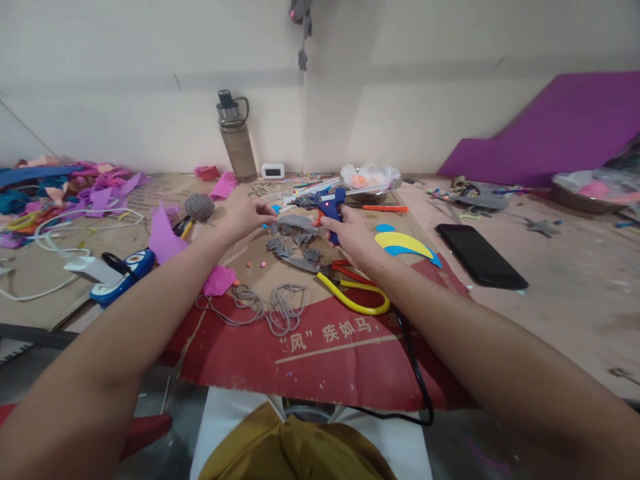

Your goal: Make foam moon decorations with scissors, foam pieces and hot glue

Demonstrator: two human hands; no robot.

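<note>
My right hand (353,233) is wrapped round the handle of a blue hot glue gun (334,204), whose nozzle points left. My left hand (253,215) is closed in a pinch just left of the nozzle. A small blue bit shows at its fingertips; whether they hold it, I cannot tell. Below the nozzle lie grey felt scraps (296,228). Scissors with yellow and red handles (357,307) lie nearer to me, blades toward the scraps. Loose grey cord (285,310) is coiled on the red-printed cardboard (320,363). Beside my right wrist are yellow and blue felt crescents (407,245).
A tilted water bottle (237,147) and a small white clock (273,171) stand at the wall. A grey yarn ball (199,207) sits behind my left forearm. To the left are a power strip (135,267) and felt scraps (105,183); to the right, a phone (480,257). A black cable (415,373) hangs over the front edge.
</note>
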